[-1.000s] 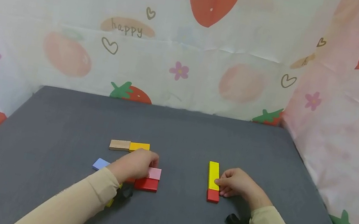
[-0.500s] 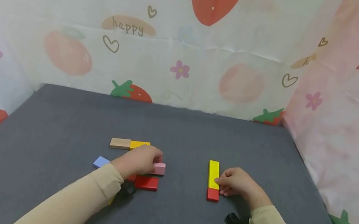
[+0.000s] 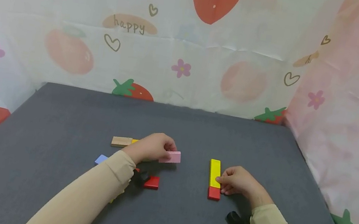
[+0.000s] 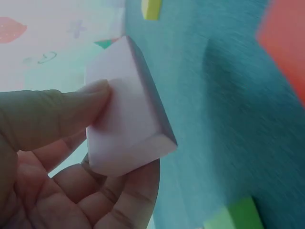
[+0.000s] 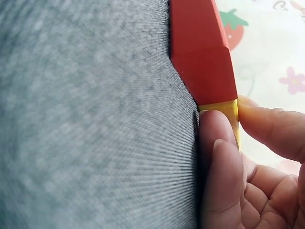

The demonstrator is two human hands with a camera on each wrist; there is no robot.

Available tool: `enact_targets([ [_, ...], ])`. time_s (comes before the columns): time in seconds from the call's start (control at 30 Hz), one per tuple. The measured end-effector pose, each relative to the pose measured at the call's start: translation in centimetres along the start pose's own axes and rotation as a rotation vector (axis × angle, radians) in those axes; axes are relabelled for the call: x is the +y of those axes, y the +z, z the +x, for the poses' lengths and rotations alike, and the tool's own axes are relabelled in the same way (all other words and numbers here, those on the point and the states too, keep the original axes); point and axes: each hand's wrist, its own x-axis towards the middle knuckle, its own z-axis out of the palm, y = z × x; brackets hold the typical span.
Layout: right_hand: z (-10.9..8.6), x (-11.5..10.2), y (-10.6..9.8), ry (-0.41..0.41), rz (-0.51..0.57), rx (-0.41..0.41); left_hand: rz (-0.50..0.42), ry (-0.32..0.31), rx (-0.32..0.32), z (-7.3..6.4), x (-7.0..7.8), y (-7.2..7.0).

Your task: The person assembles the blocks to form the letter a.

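My left hand pinches a pink wooden block between thumb and fingers. It holds the block above the grey cloth, and a shadow falls below. In the left wrist view the thumb lies flat on the broad face of the pink block. At the right, my right hand grips the side of a yellow block lying on the table, thumb on its top and fingertips along its edge. A red block lies against the near end of the yellow one; in the right wrist view this red block hides part of it.
Behind the left hand lies a natural wood block with a yellow-orange block at its end. A blue block and a red block are partly covered by the left arm. A green block shows in the left wrist view.
My left hand has lifted the pink block off its place by the red block and carried it away and to the right. The right hand has stayed on the yellow block.
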Motion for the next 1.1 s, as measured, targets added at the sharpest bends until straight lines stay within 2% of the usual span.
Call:
enact_targets([
  [0.17,-0.1,-0.1,0.0,0.005,-0.005,-0.001,-0.014,0.016,-0.029,1.5,1.3,0.2],
  [0.4,0.0,-0.1,0.1,0.019,-0.005,0.012,-0.037,0.034,-0.061,3.9,2.6,1.6],
  [0.63,0.2,-0.2,0.1,0.042,-0.016,0.014,-0.043,0.003,-0.1,6.1,3.2,2.9],
  [0.83,0.2,-0.3,0.0,0.038,-0.019,0.004,-0.029,-0.034,-0.105,7.3,3.5,3.4],
  [1.1,0.3,-0.2,0.1,0.044,-0.006,0.006,0.023,-0.045,-0.091,8.2,3.8,4.5],
])
